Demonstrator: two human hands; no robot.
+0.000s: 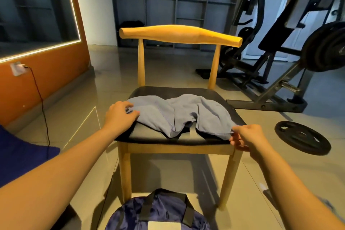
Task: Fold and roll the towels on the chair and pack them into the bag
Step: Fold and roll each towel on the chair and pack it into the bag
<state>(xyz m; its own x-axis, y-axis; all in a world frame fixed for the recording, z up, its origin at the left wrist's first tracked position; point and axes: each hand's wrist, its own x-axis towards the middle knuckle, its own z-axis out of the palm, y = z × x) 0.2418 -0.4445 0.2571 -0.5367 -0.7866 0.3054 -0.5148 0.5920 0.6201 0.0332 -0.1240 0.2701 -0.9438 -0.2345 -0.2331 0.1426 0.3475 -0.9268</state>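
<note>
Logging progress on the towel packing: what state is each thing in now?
towel: unfolded, rumpled on the seat
chair: upright
bag: on the floor; open or zipped, cannot tell
left hand: grips the towel's left edge
right hand: pinches the towel's near right corner
weight plate: flat on the floor

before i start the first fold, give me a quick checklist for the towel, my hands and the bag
1. Left hand grips the left edge of the grey-blue cloth towel: ok.
2. Right hand pinches the towel's near right corner: ok.
3. Towel spread flat: not ok, it is bunched, with a raised crease in the middle.
4. Towel rests on the black seat of the wooden chair: ok.
5. Dark blue fabric bag on the floor in front of the chair is open: cannot tell, only its top and black handles show.
</note>
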